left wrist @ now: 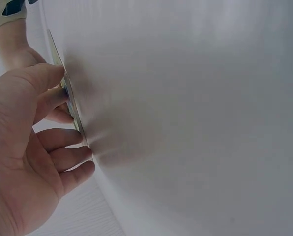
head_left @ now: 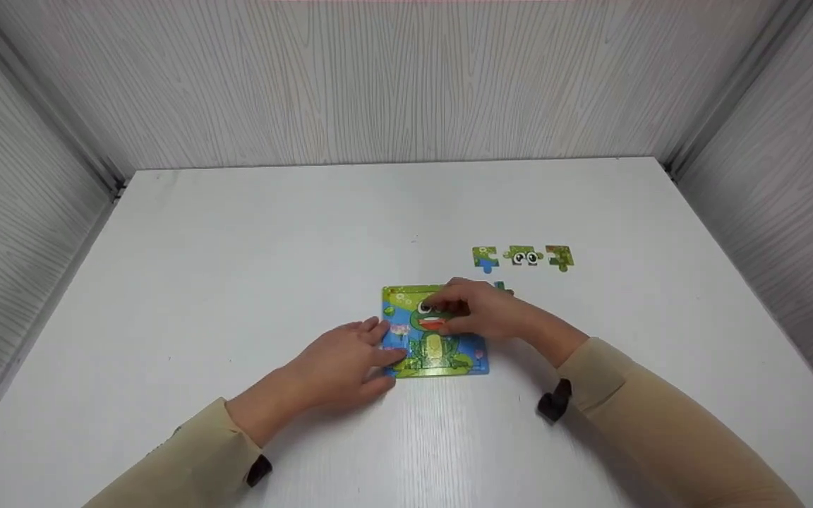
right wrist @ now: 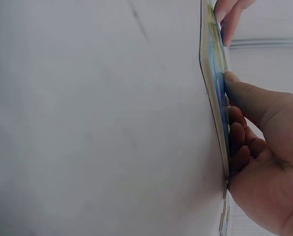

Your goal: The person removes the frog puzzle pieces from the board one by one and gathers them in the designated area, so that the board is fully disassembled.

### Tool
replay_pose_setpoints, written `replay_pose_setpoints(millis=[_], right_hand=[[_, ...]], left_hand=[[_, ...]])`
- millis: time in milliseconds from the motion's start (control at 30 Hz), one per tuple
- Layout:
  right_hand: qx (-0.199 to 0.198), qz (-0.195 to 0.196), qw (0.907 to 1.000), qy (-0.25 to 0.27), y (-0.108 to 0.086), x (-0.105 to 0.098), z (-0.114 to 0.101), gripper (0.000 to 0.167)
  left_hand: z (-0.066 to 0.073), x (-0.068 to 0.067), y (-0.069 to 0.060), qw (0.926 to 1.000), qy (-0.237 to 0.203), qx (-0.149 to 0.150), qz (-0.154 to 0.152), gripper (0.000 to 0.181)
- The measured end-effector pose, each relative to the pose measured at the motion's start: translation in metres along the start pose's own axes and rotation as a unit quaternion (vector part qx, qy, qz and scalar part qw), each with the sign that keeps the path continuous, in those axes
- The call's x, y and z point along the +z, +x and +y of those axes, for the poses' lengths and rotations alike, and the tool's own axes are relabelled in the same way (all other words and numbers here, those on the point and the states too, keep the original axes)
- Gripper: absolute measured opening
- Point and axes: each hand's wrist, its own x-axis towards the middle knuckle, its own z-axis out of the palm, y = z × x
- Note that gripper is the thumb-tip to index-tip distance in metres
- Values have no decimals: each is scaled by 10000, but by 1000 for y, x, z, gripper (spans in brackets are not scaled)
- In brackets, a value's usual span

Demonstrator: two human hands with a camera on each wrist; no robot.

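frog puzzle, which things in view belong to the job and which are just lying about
Likely part of the job:
frog puzzle, touched by the left hand and right hand
three loose pieces in a row beyond it
another piece, partly hidden by the right hand

Likely just surroundings:
white table
wood-grain panels

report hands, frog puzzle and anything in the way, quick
Left hand rests on frog puzzle, left side. Right hand at frog's face, grip unclear. It hides puzzle's upper right; three loose pieces lie beyond.
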Motion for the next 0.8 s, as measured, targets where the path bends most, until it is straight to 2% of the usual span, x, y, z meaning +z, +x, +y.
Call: replay_pose_setpoints(millis=[167,400,600,800], right_hand=[[-61,-16,10000,14,0,0,4,42],[-92,-19,9999,57,2,1,4,41],[-111,1,9999,96,2,2,5,44],[-243,64,9996,112,0,1,4,41]], left_hand=[[6,0,5,9997,214,123,73,51],[13,2,14,9998,56,152,-77,58],[12,4,16,9997,34,191,-129,58],[10,6,17,9996,-23,270,7,54]])
